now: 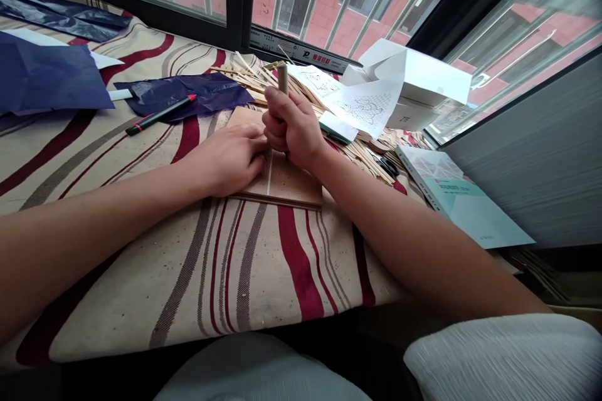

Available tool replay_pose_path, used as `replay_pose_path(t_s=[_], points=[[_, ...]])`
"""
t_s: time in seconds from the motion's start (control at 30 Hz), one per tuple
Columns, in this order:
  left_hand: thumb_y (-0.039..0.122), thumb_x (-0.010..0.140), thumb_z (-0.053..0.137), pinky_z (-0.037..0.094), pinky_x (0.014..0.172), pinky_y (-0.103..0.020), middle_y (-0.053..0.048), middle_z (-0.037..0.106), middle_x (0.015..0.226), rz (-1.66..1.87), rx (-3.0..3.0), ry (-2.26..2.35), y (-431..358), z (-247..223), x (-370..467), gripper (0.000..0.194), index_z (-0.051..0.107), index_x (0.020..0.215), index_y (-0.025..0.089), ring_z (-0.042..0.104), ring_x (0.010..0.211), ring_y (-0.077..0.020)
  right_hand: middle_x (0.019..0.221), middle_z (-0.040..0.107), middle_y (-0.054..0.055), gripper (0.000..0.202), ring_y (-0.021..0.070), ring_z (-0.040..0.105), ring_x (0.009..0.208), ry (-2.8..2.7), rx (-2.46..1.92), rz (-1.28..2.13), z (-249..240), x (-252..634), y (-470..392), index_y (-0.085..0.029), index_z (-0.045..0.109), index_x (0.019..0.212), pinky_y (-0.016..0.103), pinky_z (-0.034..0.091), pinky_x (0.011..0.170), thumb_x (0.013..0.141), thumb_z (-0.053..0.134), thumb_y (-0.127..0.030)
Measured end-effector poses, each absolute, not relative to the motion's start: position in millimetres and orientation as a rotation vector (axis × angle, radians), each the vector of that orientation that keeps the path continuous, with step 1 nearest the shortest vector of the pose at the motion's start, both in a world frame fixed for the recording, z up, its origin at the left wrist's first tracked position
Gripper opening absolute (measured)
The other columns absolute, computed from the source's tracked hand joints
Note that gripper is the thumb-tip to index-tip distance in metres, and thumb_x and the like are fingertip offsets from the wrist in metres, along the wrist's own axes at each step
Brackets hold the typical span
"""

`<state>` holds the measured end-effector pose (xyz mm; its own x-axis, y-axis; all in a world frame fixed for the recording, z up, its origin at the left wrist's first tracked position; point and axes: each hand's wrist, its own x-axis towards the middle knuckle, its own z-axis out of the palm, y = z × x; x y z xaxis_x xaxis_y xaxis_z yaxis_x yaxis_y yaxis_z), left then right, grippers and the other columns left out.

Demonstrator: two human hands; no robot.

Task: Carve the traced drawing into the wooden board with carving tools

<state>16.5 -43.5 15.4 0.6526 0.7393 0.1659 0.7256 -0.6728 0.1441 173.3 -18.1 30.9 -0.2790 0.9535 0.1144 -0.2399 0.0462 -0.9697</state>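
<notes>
My right hand [294, 125] is closed in a fist around a tool with a light wooden handle [283, 78], held upright over a wooden board [301, 185]. The handle's top sticks out above the fist; its lower end is hidden, so the kind of tool cannot be told. Palm down, my left hand [230, 160] rests on the board's left side, fingers stretched toward the right fist and thumb apart. The right hand partly covers its fingertips. A thin pale line or strip [269, 178] runs along the board below the fist, and small crumbs are scattered on the wood.
A striped cloth [216, 288] covers the table. Behind the board are thin wooden strips [371, 160], drawing sheets [364, 106] and a white box [423, 81]. A black-and-red pen [160, 114] lies on dark blue paper [207, 93] at left. A book [463, 197] lies right, near black-handled scissors [388, 167].
</notes>
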Motion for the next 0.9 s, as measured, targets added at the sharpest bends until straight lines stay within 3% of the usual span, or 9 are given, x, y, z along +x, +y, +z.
replay_pose_path(t_s=[0.1, 0.3, 0.43, 0.57, 0.63, 0.77, 0.9], points=[[0.036, 0.098, 0.031, 0.036, 0.129, -0.049, -0.015, 0.060, 0.156, 0.311, 2.775, 1.256, -44, 16, 17, 0.059, 0.068, 0.138, 0.013, 0.052, 0.149, -0.0326, 0.054, 0.015, -0.011, 0.054, 0.0081, 0.007, 0.047, -1.289, -0.750, 1.597, 31, 184, -13, -0.027, 0.020, 0.074, 0.021, 0.013, 0.038, 0.102, 0.059, -0.052], [0.036, 0.099, 0.031, 0.032, 0.132, -0.048, -0.012, 0.055, 0.162, 0.262, 2.761, 1.313, -44, 16, 16, 0.061, 0.063, 0.147, 0.014, 0.046, 0.154, -0.0306, 0.053, 0.013, -0.010, 0.044, 0.0098, 0.003, 0.049, -1.217, -0.670, 1.783, 28, 190, -3, -0.026, 0.017, 0.074, 0.018, 0.012, 0.036, 0.110, 0.034, -0.043], [0.036, 0.099, 0.030, 0.032, 0.132, -0.049, -0.013, 0.053, 0.163, 0.275, 2.757, 1.304, -45, 14, 15, 0.062, 0.063, 0.147, 0.014, 0.045, 0.154, -0.0330, 0.054, 0.012, -0.011, 0.050, 0.0085, 0.002, 0.047, -1.199, -0.626, 1.859, 31, 193, -3, -0.026, 0.017, 0.072, 0.017, 0.013, 0.035, 0.111, 0.039, -0.048], [0.037, 0.100, 0.031, 0.039, 0.127, -0.048, -0.012, 0.065, 0.148, 0.365, 2.779, 1.214, -45, 12, 15, 0.056, 0.071, 0.133, 0.018, 0.056, 0.143, -0.0311, 0.053, 0.015, -0.011, 0.053, 0.0072, 0.004, 0.044, -1.337, -0.675, 1.982, 43, 193, -12, -0.026, 0.024, 0.068, 0.017, 0.012, 0.034, 0.112, 0.039, -0.051], [0.038, 0.100, 0.030, 0.042, 0.125, -0.047, -0.011, 0.066, 0.144, 0.390, 2.784, 1.209, -46, 12, 15, 0.054, 0.071, 0.130, 0.019, 0.059, 0.139, -0.0302, 0.052, 0.018, -0.010, 0.054, 0.0063, 0.005, 0.044, -1.372, -0.658, 1.888, 49, 192, -17, -0.024, 0.028, 0.066, 0.017, 0.012, 0.036, 0.112, 0.044, -0.046], [0.039, 0.101, 0.027, 0.037, 0.129, -0.050, -0.014, 0.057, 0.157, 0.338, 2.773, 1.255, -48, 14, 16, 0.061, 0.063, 0.144, 0.015, 0.051, 0.149, -0.0330, 0.051, 0.021, -0.011, 0.055, 0.0061, 0.008, 0.045, -1.312, -0.727, 1.557, 49, 190, -23, -0.024, 0.028, 0.065, 0.021, 0.011, 0.038, 0.107, 0.060, -0.041], [0.038, 0.101, 0.026, 0.036, 0.130, -0.050, -0.015, 0.056, 0.159, 0.336, 2.787, 1.255, -48, 15, 16, 0.062, 0.062, 0.147, 0.015, 0.049, 0.151, -0.0329, 0.052, 0.022, -0.012, 0.054, 0.0062, 0.010, 0.045, -1.270, -0.769, 1.506, 44, 187, -24, -0.025, 0.027, 0.069, 0.022, 0.013, 0.039, 0.104, 0.065, -0.040]])
